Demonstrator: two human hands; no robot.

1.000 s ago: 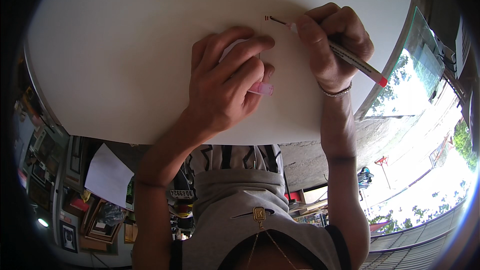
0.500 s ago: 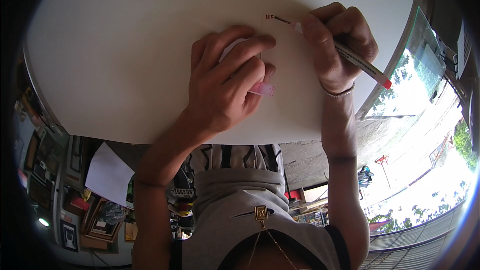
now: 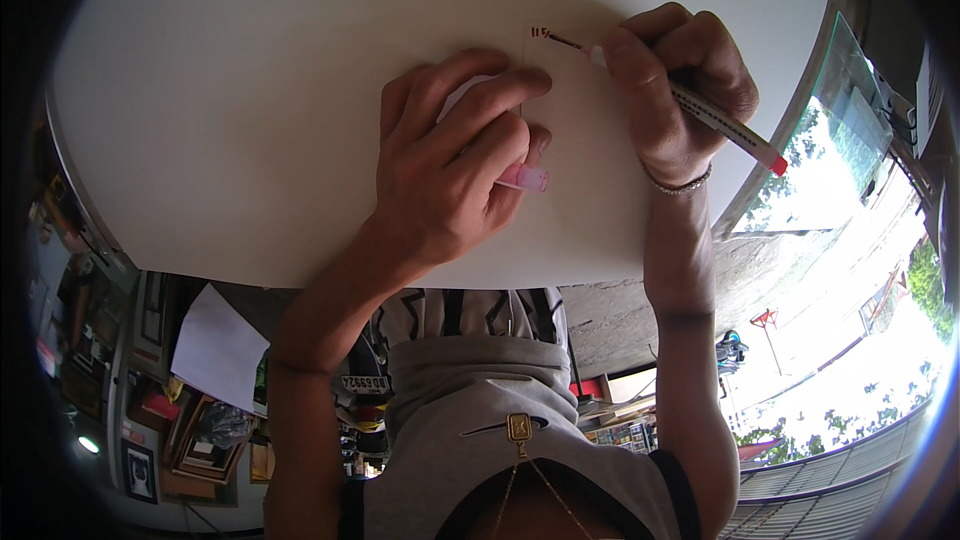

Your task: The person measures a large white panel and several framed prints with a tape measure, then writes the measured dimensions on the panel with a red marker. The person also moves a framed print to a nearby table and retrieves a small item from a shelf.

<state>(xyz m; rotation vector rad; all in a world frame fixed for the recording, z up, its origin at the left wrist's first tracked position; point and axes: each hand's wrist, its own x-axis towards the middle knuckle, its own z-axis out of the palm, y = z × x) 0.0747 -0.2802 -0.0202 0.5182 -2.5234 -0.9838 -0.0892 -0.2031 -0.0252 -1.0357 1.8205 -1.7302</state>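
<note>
My right hand point(image 3: 690, 90) is closed around a slim pen point(image 3: 722, 124) with a pale, printed barrel and a red end. Its thin dark tip point(image 3: 565, 41) touches the white sheet point(image 3: 250, 120) beside a few small reddish-brown marks point(image 3: 538, 32). To the left, my left hand point(image 3: 450, 155) rests on the sheet with its fingers bent. A translucent pink pen cap point(image 3: 525, 178) sticks out from under its curled fingers. Along its fingertips runs the faint edge of a small pale or clear piece, mostly hidden by the hand.
The large white sheet covers the work surface and ends near my waist. A glass pane point(image 3: 850, 120) leans at the right. Stacked picture frames point(image 3: 205, 440) and a loose white paper point(image 3: 215, 345) are at the lower left. A bright opening lies on the right.
The pen tip has shifted very slightly, and the last small mark looks a little different. My left hand stays in place with the cap.
</note>
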